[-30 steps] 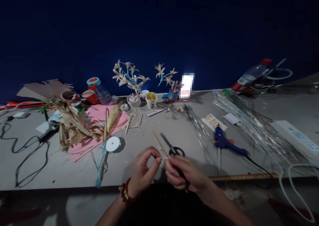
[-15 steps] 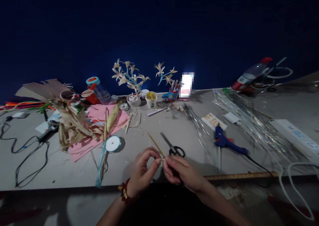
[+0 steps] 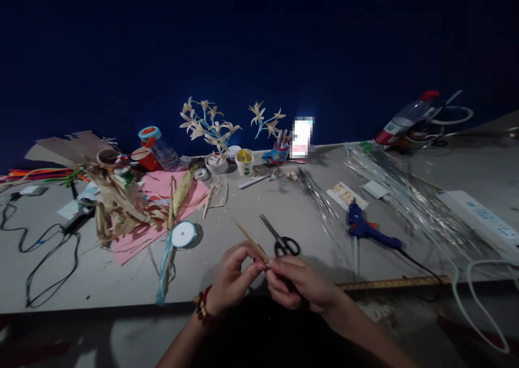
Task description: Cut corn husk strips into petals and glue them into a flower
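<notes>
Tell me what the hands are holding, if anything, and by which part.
A thin stick, pinched in the right hand by the near end of its visible part. The left hand is there too; whether it grips is unclear.

Right of the thin tan stick lie black-handled metal scissors, then a blue plastic glue gun. Left lies a round white ribbon spool.

I have a slim, straight, straw-coloured stick, pinched near its lower end by my right hand. It slants away from me, its narrow far tip toward eleven o'clock. My left hand closes in at nine o'clock of that end, which my fingers partly hide.
</notes>
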`<state>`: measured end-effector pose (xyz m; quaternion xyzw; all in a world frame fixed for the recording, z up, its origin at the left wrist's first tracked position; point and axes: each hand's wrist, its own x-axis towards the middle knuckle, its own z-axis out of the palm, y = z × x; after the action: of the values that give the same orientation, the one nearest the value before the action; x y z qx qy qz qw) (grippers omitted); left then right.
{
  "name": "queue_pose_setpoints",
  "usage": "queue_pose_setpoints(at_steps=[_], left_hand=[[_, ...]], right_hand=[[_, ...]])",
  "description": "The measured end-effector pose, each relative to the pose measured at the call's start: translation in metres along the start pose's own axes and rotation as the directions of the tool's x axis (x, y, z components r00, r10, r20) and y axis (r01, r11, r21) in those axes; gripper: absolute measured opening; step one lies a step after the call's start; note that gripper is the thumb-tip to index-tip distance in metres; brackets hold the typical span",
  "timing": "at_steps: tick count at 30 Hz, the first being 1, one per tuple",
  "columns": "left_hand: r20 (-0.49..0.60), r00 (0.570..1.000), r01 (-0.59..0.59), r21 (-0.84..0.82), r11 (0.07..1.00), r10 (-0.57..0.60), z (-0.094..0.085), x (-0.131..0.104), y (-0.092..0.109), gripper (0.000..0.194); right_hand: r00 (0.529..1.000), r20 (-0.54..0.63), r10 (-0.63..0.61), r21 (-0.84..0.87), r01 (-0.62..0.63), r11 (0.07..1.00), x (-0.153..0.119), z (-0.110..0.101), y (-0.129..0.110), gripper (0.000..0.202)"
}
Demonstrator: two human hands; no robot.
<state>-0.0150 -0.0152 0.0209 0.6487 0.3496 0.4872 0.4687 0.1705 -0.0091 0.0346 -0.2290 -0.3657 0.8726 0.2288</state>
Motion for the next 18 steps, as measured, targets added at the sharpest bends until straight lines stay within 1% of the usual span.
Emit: queue_pose_setpoints(at_steps=[3,5,6,7,8,9,10,11,12,14,16,17,18], left_hand=[[0.022,1.0,-0.005,-0.036,0.999,0.006,-0.004,0.001,-0.003,0.017],[0.024,1.0,0.001,-0.087,0.996,0.001,-0.006,0.002,-0.005,0.017],[0.016,1.0,0.002,-0.118,0.993,0.0,-0.006,0.002,-0.005,0.017],[0.003,1.0,-0.001,-0.146,0.989,0.001,-0.006,0.003,-0.006,0.017],[-0.014,1.0,-0.009,-0.164,0.986,0.007,-0.006,0.004,-0.007,0.016],[-0.03,0.999,-0.016,-0.168,0.986,0.012,-0.005,0.004,-0.007,0.016],[-0.043,0.999,-0.02,-0.159,0.987,0.013,-0.004,0.005,-0.007,0.016],[-0.053,0.998,-0.02,-0.143,0.99,0.012,-0.004,0.006,-0.007,0.015],[-0.065,0.998,-0.017,-0.123,0.992,0.009,-0.003,0.006,-0.007,0.015],[-0.079,0.997,-0.006,-0.076,0.997,0.0,-0.001,0.007,-0.006,0.015],[-0.075,0.997,-0.01,-0.022,1.0,0.008,-0.001,0.007,-0.006,0.017],[-0.068,0.998,-0.013,0.005,1.0,0.013,-0.001,0.007,-0.005,0.018],[-0.062,0.998,-0.019,0.025,1.0,0.021,-0.002,0.006,-0.004,0.018]], right_hand=[[0.989,0.128,0.069,0.185,-0.093,0.978,-0.005,-0.011,-0.001,0.051],[0.98,0.183,0.077,0.235,-0.119,0.965,-0.008,-0.016,-0.003,0.052],[0.984,0.169,0.065,0.22,-0.102,0.97,-0.009,-0.016,-0.005,0.053],[0.993,0.115,0.04,0.164,-0.059,0.985,-0.009,-0.015,-0.006,0.054],[0.999,0.032,0.001,0.062,-0.003,0.998,-0.009,-0.013,-0.008,0.055],[0.997,-0.06,-0.056,-0.078,0.051,0.996,-0.009,-0.009,-0.009,0.057],[0.983,-0.141,-0.118,-0.232,0.083,0.969,-0.008,-0.005,-0.009,0.057],[0.964,-0.2,-0.174,-0.372,0.089,0.924,-0.007,-0.001,-0.009,0.057],[0.948,-0.235,-0.213,-0.481,0.077,0.873,-0.006,0.002,-0.008,0.055],[0.93,-0.269,-0.25,-0.609,0.037,0.792,-0.003,0.007,-0.005,0.054],[0.917,-0.278,-0.286,-0.679,0.023,0.734,-0.001,0.007,-0.002,0.057],[0.915,-0.272,-0.297,-0.691,0.03,0.723,0.0,0.006,-0.001,0.058],[0.919,-0.263,-0.293,-0.674,0.043,0.738,0.001,0.005,-0.001,0.059]])
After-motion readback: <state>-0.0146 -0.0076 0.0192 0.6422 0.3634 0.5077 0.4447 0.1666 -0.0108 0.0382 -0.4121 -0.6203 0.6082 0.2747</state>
